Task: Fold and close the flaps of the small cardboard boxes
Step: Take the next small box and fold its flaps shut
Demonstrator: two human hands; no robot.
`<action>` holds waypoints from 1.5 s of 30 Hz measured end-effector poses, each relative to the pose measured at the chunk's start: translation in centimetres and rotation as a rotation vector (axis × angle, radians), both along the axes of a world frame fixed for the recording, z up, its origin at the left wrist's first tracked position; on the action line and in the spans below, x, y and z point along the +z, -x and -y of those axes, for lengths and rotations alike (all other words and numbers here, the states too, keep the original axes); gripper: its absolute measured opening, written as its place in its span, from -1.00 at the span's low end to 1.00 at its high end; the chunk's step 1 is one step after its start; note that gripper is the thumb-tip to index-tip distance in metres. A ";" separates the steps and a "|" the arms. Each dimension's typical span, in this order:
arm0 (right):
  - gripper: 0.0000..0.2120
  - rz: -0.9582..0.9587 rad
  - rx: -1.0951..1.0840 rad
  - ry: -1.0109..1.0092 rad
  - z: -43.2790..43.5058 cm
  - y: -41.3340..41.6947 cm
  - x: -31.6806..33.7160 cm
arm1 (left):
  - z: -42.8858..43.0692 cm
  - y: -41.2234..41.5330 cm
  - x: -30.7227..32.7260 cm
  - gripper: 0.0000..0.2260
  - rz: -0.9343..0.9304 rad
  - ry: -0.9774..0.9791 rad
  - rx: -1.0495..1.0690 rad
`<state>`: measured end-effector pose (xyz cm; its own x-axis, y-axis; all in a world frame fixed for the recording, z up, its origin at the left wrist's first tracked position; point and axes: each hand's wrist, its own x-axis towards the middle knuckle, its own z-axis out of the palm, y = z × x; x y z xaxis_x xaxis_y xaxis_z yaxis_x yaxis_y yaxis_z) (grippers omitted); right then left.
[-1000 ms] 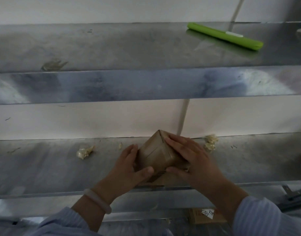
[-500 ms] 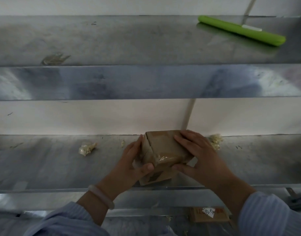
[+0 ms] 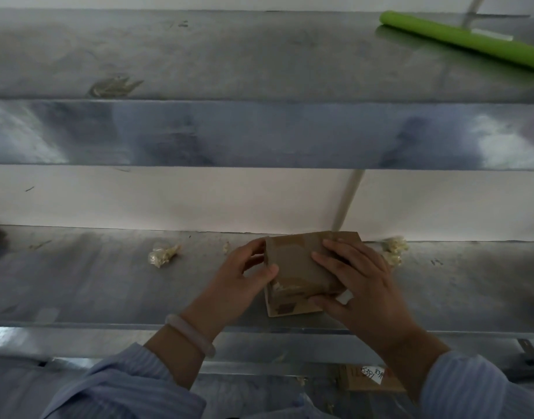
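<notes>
Our left hand (image 3: 241,278) curls round the box (image 3: 296,263) at its left side; our right hand (image 3: 364,287) grips its top, thumb against the front.

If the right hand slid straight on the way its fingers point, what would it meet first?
The right hand holds the cardboard box, fingers pointing far-left across its top. Straight on, it probably meets the left hand gripping the box's left edge; depth is unclear.

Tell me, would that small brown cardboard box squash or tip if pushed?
Probably light: the left hand and right hand hold the small brown cardboard box with just fingers and thumbs. It looks fairly stiff, with straight edges under their grip. It would likely slide, not roll, on the smooth metal shelf: its faces are flat.
</notes>
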<state>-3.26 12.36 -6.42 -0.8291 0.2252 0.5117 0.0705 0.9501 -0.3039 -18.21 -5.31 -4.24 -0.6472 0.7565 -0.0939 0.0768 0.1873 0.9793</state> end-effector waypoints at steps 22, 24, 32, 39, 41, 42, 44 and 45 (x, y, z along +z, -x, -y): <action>-0.36 0.066 -0.050 -0.058 1.2 0.3 1.2 | -1.5 -2.0 1.4 -0.83 -0.001 0.024 0.188; -0.39 0.041 -0.054 -0.077 1.5 0.3 0.9 | -1.6 -2.2 1.6 -0.83 -0.002 0.042 0.237; -0.44 0.020 -0.084 -0.156 2.8 0.7 0.3 | 0.1 -1.7 1.7 -0.88 -0.396 0.214 0.169; -0.43 0.025 -0.080 -0.185 2.7 0.9 0.2 | 0.6 -1.1 2.5 -0.91 -0.617 0.273 0.103; -0.44 0.029 -0.082 -0.195 2.8 0.9 0.2 | 0.7 -1.1 2.6 -0.91 -0.675 0.280 0.092; -0.44 0.034 -0.082 -0.201 2.9 0.9 0.2 | 0.7 -1.1 2.6 -0.92 -0.711 0.289 0.090; -0.44 0.049 -0.084 -0.208 3.0 1.0 0.3 | 0.7 -1.2 2.6 -0.92 -0.758 0.318 0.100; -0.45 0.054 -0.083 -0.210 3.0 1.0 0.4 | 0.7 -1.2 2.5 -0.91 -0.773 0.334 0.108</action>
